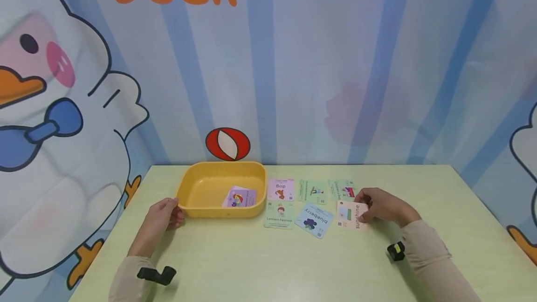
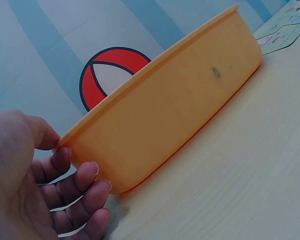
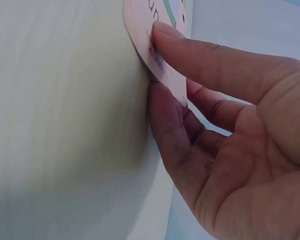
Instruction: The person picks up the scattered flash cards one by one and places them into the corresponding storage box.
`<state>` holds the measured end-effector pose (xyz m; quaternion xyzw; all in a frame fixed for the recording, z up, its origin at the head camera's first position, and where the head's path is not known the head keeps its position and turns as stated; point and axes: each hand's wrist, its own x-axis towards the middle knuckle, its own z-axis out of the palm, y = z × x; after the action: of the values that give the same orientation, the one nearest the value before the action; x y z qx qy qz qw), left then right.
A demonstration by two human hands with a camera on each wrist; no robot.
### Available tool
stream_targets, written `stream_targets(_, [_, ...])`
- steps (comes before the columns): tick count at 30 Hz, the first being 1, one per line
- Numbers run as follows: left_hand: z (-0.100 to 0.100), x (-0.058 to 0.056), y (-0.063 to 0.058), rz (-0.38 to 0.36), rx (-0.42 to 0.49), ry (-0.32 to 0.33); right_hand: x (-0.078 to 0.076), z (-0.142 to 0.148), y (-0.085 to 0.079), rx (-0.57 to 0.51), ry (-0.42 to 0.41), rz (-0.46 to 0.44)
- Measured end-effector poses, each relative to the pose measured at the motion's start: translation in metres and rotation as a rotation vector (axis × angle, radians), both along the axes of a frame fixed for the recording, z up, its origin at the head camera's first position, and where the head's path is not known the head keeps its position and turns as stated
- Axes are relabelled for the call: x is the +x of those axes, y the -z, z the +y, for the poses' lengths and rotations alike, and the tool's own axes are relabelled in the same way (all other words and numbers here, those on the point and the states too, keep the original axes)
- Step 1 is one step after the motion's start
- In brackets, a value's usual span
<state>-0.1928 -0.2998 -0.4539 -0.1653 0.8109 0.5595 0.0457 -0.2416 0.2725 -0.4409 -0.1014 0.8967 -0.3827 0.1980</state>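
Pale pink, the sunshine card (image 1: pixel 347 213) is at the right end of the nearer card row, well in from the right edge of the counter (image 1: pixel 260 264). The right hand (image 1: pixel 383 207) pinches it, thumb on its face, fingers curled beneath. Leftward come the blueberry card (image 1: pixel 313 220), set askew, and the Lantern card (image 1: pixel 278 213), just beside the yellow tray (image 1: pixel 222 213). Behind them, towards the far edge, lie the dog card (image 1: pixel 282 189) and two green cards (image 1: pixel 312 192). The tray stands near the counter's far left corner, overlapping purple cards (image 1: pixel 244 197) in its nearer right part. At its near left corner the left hand (image 1: pixel 161 218) pinches the rim between thumb and forefinger, other fingers loosely bent. A striped backdrop (image 1: pixel 302 59) rises beyond the far edge.
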Motion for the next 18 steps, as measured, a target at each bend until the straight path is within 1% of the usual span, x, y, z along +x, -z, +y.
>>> stream_targets(4, [-0.0004,-0.0001,0.0000,0.002,0.003,-0.003,-0.0006,0.0009,0.0011,-0.018,0.017,-0.017])
stream_targets(9, [0.0001,0.0006,0.0001,0.005,-0.001,-0.003,-0.0001,0.0025,0.0034,-0.041,0.011,-0.018])
stream_targets(18, [0.0000,0.0008,-0.0007,0.002,-0.009,0.006,-0.0005,0.0012,0.0043,-0.019,0.009,-0.007])
